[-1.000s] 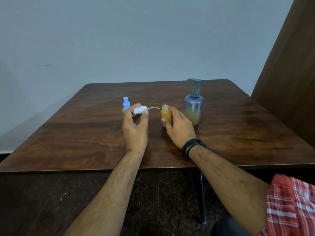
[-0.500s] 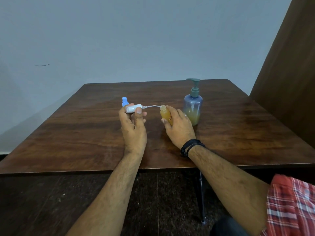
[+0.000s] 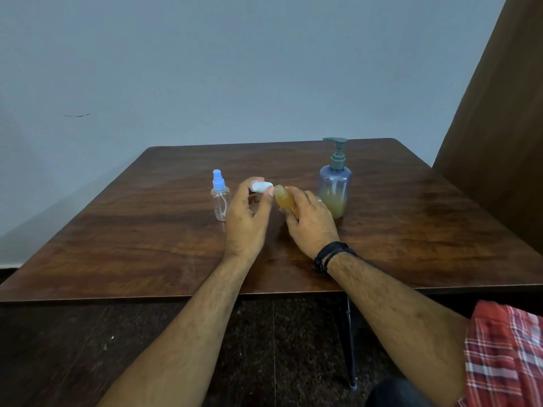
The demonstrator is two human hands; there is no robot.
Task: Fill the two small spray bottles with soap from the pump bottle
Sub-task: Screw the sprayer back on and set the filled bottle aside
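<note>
A left hand pinches a white spray cap at the mouth of a tilted, soap-filled bottle, which the right hand grips just above the wooden surface. A second, clear bottle with a blue cap stands empty to the left, and the pump bottle stands upright close behind the right hand. With the full bottle leaning and not yet sealed, soap could spill from its neck, or the cap could thread on crooked and leak.
</note>
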